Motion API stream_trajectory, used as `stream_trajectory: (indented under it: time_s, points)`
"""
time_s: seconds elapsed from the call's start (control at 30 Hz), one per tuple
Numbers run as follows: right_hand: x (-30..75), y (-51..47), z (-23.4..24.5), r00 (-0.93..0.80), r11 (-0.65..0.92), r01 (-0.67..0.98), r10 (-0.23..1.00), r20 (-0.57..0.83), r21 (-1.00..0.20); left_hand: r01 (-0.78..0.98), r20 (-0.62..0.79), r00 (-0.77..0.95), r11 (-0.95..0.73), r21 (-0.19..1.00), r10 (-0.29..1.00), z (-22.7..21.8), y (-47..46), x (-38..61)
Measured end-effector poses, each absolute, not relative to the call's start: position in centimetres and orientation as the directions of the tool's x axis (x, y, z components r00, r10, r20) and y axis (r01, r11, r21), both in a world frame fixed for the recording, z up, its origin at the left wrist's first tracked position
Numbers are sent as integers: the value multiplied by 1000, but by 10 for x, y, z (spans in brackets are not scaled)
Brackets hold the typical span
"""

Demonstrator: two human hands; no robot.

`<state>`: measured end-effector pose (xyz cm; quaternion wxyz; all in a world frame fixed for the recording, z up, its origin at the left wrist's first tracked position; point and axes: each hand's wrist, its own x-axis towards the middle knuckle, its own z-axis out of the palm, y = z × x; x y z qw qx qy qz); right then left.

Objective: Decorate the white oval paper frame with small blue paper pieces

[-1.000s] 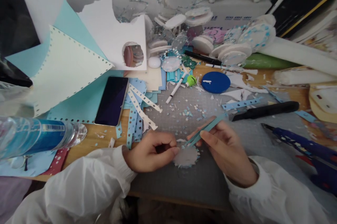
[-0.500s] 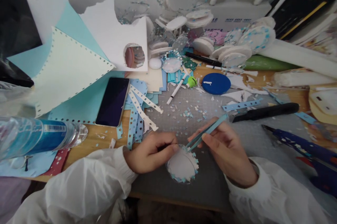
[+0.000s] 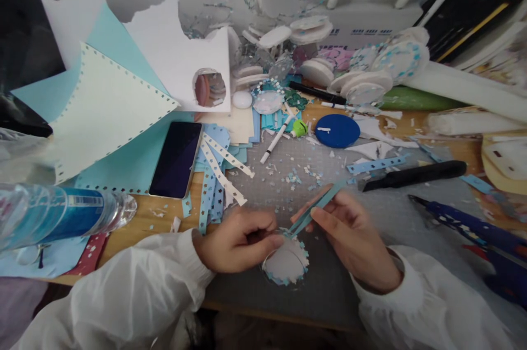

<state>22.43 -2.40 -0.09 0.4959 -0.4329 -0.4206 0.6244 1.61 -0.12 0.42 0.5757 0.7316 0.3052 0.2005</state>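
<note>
Disc [image 3: 284, 267]: pale, rimmed with blue and white stars [image 3: 305, 255].
Left hand [image 3: 242, 241]: pinching disc's edge between fingers.
Right hand [image 3: 352, 232]: gripping blue tweezers [image 3: 322, 204] with fingers, near rim.

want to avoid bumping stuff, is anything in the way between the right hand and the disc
Nothing visible blocks it: tweezers in the right hand reach the upper rim of the disc; the left hand is beside their tips.

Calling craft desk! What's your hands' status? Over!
Left hand gripping white disc by its rim. Right hand holding teal tweezers, tips at disc. Paper bits scattered beyond, not blocking.
</note>
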Motion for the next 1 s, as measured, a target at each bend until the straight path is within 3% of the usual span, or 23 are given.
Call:
stream_trajectory:
  time_s: [0.7, 1.0]
  points:
    - [226, -34, 8, -117, 54, -200, 990, 79, -978, 213, -8, 713, -206, 955, 701, 4, -2, 17]
    - [231, -33, 8, -147, 247, -114, 954, 263, -962, 167, -19, 736, -154, 974, 677, 11, -2, 20]
